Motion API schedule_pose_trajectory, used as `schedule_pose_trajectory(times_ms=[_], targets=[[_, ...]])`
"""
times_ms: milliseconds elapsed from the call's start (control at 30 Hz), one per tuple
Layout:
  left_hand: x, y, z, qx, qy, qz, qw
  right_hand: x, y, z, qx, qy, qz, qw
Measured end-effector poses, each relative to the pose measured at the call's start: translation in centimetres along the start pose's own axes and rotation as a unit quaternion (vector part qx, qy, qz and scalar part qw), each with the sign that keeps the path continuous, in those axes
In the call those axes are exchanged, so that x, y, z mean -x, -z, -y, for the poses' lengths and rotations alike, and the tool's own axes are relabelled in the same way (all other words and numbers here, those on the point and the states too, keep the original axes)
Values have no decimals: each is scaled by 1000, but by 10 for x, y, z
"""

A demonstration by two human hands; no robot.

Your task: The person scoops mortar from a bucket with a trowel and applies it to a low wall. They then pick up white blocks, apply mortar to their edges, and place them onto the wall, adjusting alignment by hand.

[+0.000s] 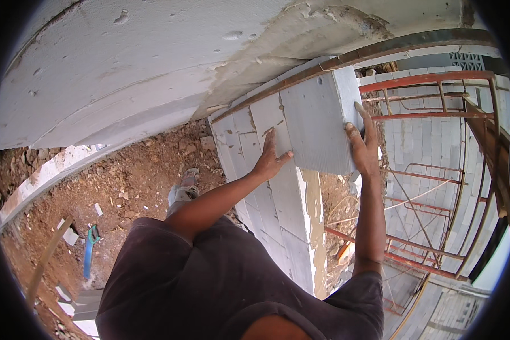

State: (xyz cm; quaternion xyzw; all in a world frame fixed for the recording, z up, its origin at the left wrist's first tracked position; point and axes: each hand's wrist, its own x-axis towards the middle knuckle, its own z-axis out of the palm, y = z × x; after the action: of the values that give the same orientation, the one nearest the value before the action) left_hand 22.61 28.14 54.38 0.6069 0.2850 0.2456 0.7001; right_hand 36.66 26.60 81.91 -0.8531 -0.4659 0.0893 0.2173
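My right hand (361, 140) grips the end face of a light grey block (317, 124) at the top of the block wall, with fingers and thumb curved over its edge. My left hand (271, 153) rests with fingers spread against the face of the block wall (241, 156), just left of that block. A long brown strip (300, 81) runs along the upper edge of the blocks, beneath a rough grey concrete surface (136, 68).
Red scaffold frames (425, 75) stand at the right before another block wall. A saw with blue blade (88, 255), a wooden board (45, 258) and rubble lie on the dirt ground (124, 181) at the left, near my foot (188, 177).
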Motion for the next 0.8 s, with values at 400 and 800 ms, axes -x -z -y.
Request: schedule_pose_trajectory(times_ms=[400, 800], targets=[[-1, -31, -5, 36, 37, -7, 999, -3, -5, -11, 23, -16, -11, 1000], [3, -35, -5, 24, 42, 3, 999, 9, 5, -4, 22, -37, -34, 998]])
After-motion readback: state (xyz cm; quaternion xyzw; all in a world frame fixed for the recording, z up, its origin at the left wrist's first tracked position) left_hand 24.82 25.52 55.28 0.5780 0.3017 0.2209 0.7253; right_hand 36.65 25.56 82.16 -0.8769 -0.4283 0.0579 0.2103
